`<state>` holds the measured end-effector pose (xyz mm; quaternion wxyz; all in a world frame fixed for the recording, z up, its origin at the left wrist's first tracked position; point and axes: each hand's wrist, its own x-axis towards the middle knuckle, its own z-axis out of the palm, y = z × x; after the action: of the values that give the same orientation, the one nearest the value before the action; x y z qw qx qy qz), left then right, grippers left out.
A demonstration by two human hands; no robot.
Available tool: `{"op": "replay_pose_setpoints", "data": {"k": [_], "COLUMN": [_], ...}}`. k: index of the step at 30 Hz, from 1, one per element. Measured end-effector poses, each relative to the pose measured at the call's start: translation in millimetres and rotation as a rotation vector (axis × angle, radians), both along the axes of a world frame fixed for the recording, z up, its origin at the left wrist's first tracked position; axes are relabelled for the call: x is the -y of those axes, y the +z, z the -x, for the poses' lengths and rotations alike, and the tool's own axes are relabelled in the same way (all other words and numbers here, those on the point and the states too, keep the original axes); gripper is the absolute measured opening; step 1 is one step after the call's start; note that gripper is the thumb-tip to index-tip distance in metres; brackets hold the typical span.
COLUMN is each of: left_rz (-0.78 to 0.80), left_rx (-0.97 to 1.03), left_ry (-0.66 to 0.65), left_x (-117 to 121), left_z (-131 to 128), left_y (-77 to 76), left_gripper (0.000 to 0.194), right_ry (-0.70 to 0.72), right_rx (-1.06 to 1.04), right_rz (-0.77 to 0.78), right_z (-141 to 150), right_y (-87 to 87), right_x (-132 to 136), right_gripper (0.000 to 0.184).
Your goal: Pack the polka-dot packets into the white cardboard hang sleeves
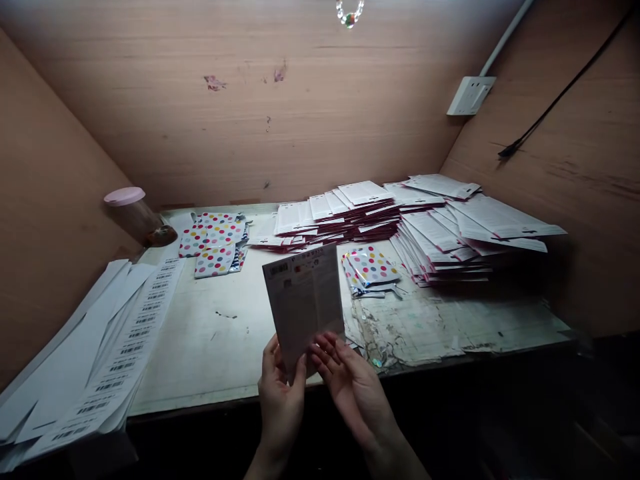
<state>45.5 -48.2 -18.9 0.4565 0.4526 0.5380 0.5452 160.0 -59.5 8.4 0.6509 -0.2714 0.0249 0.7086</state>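
Our left hand [281, 387] has its grip clasped on the lower-left edge of the printed packet [304, 303], raised over the near side of our tabletop [200, 360]. Our right hand [353, 387] lays its fingertips on the packet's lower face; whether that grip grasps it, we cannot tell.

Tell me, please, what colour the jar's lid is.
The lid is pale pink, clearest in the head view.

Bare left hand [283, 387] and bare right hand [354, 388] — slender fingers [270, 360], slim uncovered wrists [387, 447].
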Motion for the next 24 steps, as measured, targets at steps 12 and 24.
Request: {"op": "replay_pose_setpoints", "data": {"k": [12, 24], "left_rz": [-0.082, 0.124], "left_rx": [0.027, 0.428], "left_ry": [0.071, -0.429], "left_x": [7, 24], "left_z": [-4, 6], "left_y": [-5.9, 2.2], "left_gripper": [0.041, 0.09], "right_ry": [0.098, 0.069], "right_rx": [-0.099, -0.097], "right_rz": [0.035, 0.068], "right_z": [-16, -2], "right_y": [1.9, 4.9], "right_x": [1, 6], "right_gripper": [0.041, 0.032]}}
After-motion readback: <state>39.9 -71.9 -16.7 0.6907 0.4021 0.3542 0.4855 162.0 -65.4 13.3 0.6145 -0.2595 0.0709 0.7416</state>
